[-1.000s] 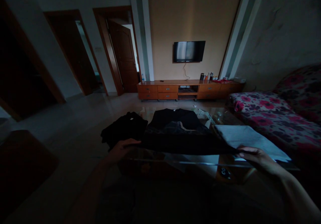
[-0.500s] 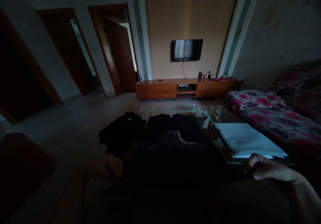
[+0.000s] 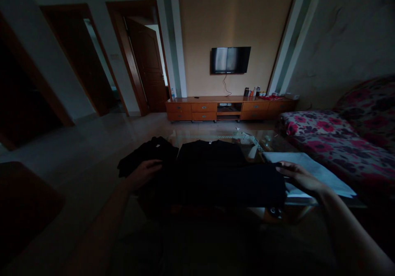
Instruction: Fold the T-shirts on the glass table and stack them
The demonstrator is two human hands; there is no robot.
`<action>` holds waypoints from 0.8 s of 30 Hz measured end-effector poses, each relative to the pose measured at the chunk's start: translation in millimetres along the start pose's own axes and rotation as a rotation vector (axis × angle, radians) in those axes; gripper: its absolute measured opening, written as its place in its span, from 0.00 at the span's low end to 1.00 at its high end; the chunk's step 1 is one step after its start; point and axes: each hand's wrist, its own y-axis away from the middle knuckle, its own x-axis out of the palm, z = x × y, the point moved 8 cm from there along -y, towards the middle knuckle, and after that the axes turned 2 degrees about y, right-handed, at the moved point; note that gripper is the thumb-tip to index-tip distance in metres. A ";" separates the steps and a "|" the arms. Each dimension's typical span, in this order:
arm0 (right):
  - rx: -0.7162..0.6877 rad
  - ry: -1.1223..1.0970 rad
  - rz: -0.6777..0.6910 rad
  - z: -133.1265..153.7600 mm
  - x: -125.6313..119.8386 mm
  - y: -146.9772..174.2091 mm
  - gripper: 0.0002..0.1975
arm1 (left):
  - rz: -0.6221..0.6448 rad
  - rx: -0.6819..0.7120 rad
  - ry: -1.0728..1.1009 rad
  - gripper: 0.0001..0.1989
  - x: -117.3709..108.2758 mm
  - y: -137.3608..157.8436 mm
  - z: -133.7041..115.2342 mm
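A black shirt [image 3: 212, 173] with a small pale label at its neck lies on the glass table, its near part folded up in a wide band. My left hand [image 3: 148, 172] is closed at the band's left edge, fingertips pinching the dark cloth. At the band's right end, my right hand [image 3: 298, 176] grips the corner between thumb and fingers. Another black garment [image 3: 154, 151], also with a small label, lies in a heap to the left. Beside my right hand rests a light blue-grey folded cloth or sheet [image 3: 321, 177].
The glass table [image 3: 251, 142] has a small glass object [image 3: 268, 138] at its far side. A flowered sofa [image 3: 333, 138] stands on the right. Beyond are a wooden TV cabinet [image 3: 203, 108] and a wall television [image 3: 230, 60]. A dark brown piece of furniture [image 3: 27, 193] is at left.
Both hands have moved forward and inward, bringing the shirt's near edge up over its body. The patterned area and pale strip on it are now covered, and the table's front edge shows.
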 end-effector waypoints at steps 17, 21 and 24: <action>-0.082 0.658 -0.281 -88.5 54.8 -177.6 0.10 | -0.307 0.189 -0.725 0.10 49.2 -154.7 77.5; -0.090 0.758 -0.260 -97.4 60.5 -175.5 0.15 | -0.332 0.201 -0.884 0.09 59.5 -149.4 76.4; -0.118 0.959 -0.331 -79.4 64.6 -163.3 0.20 | -0.402 0.267 -0.997 0.12 68.3 -135.7 59.9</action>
